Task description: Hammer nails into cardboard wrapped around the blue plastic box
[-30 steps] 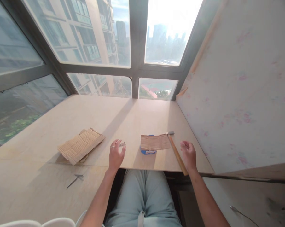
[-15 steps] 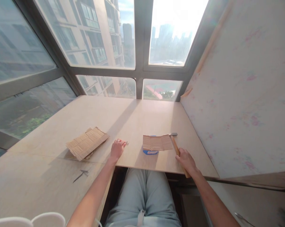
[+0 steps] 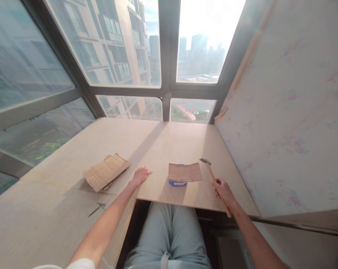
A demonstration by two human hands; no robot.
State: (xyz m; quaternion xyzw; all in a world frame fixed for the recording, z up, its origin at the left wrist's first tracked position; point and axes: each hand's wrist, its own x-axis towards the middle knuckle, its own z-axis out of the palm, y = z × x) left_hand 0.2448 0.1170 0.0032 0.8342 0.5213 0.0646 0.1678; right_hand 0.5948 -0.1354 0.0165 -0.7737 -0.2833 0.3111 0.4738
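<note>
My right hand [image 3: 223, 189] is wrapped round the wooden handle of a hammer [image 3: 209, 170], whose metal head points away from me, just right of a corrugated cardboard piece [image 3: 185, 172]. That cardboard rests on top of a blue box [image 3: 178, 184] near the table's front edge. My left hand [image 3: 141, 175] is closed at the tabletop, left of the box, with something small and shiny at its fingertips, too small to name. Further left lies a stack of corrugated cardboard pieces [image 3: 105, 172].
A dark, thin, pointed tool [image 3: 97, 209] lies on the light tabletop [image 3: 59, 224] at the left. Windows [image 3: 124, 45] rise behind the table, and a flowered wall [image 3: 292, 123] borders it on the right. White rounded edge at bottom left.
The hammer has moved slightly away from the cardboard on the box, and its head has turned. My left hand has turned and shifted slightly right. The view has tilted a little.
</note>
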